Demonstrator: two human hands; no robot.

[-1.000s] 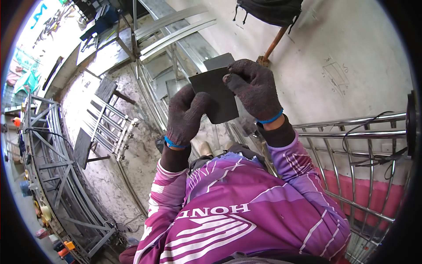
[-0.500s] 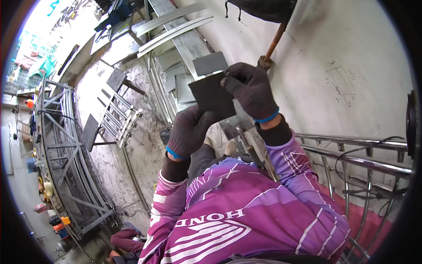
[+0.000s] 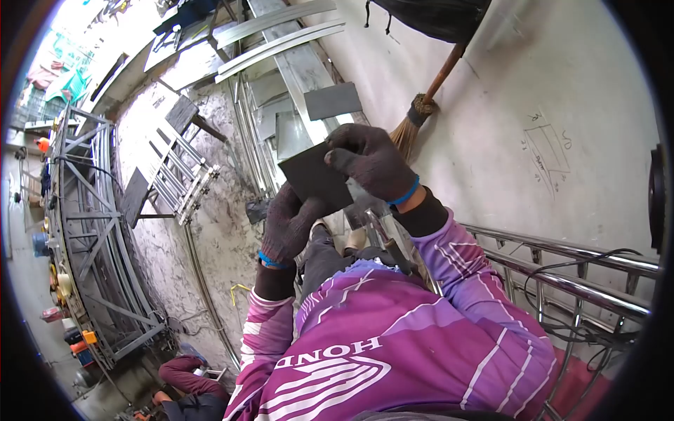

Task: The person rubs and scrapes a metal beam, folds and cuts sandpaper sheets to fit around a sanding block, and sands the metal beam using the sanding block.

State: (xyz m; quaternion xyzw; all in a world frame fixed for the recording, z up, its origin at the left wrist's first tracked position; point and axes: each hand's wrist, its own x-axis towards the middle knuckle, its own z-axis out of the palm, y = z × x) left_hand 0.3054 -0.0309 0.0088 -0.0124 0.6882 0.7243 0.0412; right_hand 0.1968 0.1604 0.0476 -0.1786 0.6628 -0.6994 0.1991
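A thin dark rectangular plate is held up in front of my body between both hands. My left hand, in a dark glove with a blue cuff edge, grips its lower left part with the thumb across the face. At the upper right corner, my right hand, gloved the same way, pinches the plate between thumb and fingers. Beyond the hands, a grey flat plate lies on a long metal piece.
A broom leans on the wall at the upper right. Chrome railings stand at the right. Welded tubes rest on small stands at the left, beside a long steel frame. Another person is low at the bottom left.
Both hands have moved down and slightly left with the dark plate. The view has shifted, so more of the broom and of the other person shows.
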